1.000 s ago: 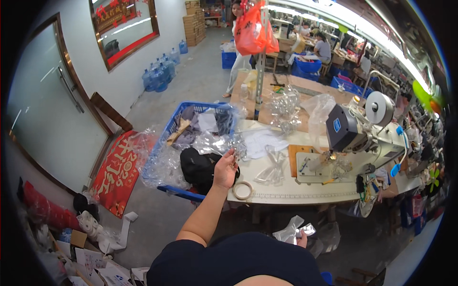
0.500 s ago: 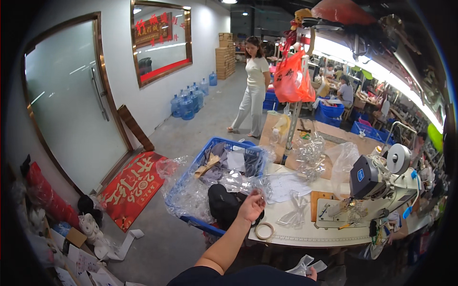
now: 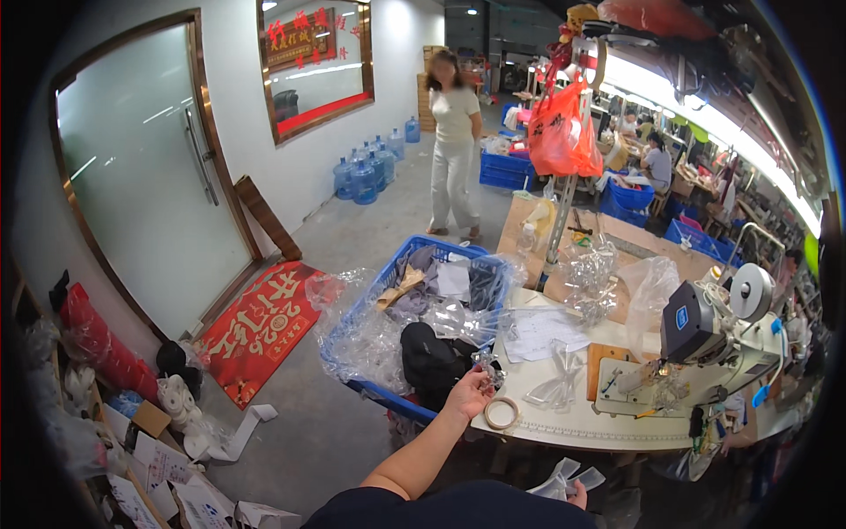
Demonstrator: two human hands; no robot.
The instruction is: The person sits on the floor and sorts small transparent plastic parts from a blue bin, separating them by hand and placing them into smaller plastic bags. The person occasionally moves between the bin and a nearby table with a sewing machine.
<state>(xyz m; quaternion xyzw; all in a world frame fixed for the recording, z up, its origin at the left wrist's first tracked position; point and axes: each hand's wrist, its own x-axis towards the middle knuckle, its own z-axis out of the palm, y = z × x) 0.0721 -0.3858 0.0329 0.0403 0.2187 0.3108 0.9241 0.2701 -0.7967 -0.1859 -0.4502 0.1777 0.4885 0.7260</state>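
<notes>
My left hand (image 3: 470, 394) is closed at the table's near left corner, beside the blue basket. From its fingers sticks a small crumpled piece of clear plastic (image 3: 490, 368). Close to that hand a roll of tape (image 3: 502, 413) lies flat on the white sewing table (image 3: 564, 427). Low in the picture my right hand (image 3: 578, 495), partly cut off by my dark clothing, grips clear plastic strips (image 3: 555, 481). The blue basket (image 3: 374, 295) holds a black cloth item (image 3: 432, 361), grey fabric and clear plastic. More clear plastic strips (image 3: 555, 379) lie on the tabletop near paper sheets (image 3: 539, 333).
A sewing machine (image 3: 701, 331) stands at the table's right. Beyond the basket a person (image 3: 454, 145) stands in the aisle. A red mat (image 3: 264, 335) lies before the glass door (image 3: 145, 167); cartons (image 3: 167, 472) crowd the lower left. Several water bottles (image 3: 363, 181) line the wall.
My left hand has lowered slightly, with the crumpled plastic now plainer in its fingers. The person in the aisle has shifted and turned toward me. The whole view has swung a little left.
</notes>
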